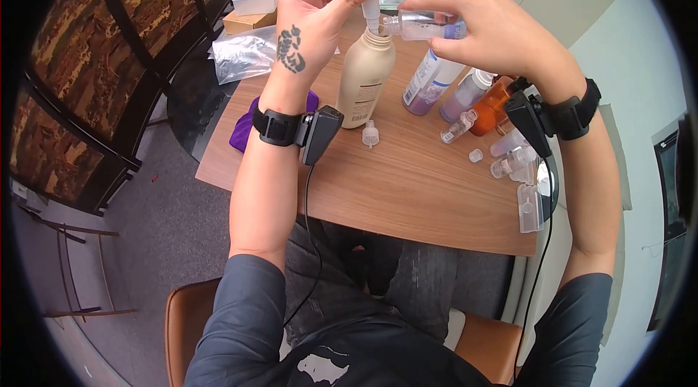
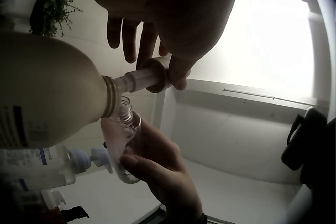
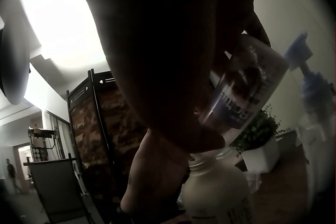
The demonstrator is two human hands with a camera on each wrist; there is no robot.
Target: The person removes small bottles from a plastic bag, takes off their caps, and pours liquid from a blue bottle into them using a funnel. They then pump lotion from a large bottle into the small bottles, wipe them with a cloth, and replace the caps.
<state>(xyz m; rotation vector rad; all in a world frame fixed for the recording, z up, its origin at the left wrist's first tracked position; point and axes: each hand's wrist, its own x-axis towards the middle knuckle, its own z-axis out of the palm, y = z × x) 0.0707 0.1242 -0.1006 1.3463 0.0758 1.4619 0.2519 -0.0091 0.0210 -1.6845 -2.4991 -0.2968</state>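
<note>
A tall beige bottle (image 1: 363, 81) stands uncapped on the wooden table. Above its mouth, my left hand (image 1: 311, 9) pinches the collar of a cream pump dispenser (image 1: 371, 9) between thumb and fingers; its tube end is at the threaded neck. My right hand (image 1: 487, 27) grips a small clear bottle (image 1: 418, 25) lying nearly sideways in the head view, its open mouth right beside the beige neck. In the left wrist view the clear bottle (image 2: 126, 145) shows a threaded neck close to the pump tube. Printed lettering marks it in the right wrist view.
A white-and-purple bottle (image 1: 429, 81), a purple pump bottle (image 1: 465, 92) and an amber bottle (image 1: 491, 107) stand at right. A small cap (image 1: 371, 134) sits before the beige bottle. Several clear travel bottles (image 1: 512, 161) lie near the right edge. Purple cloth (image 1: 240, 132) and plastic bag (image 1: 247, 56) are at left.
</note>
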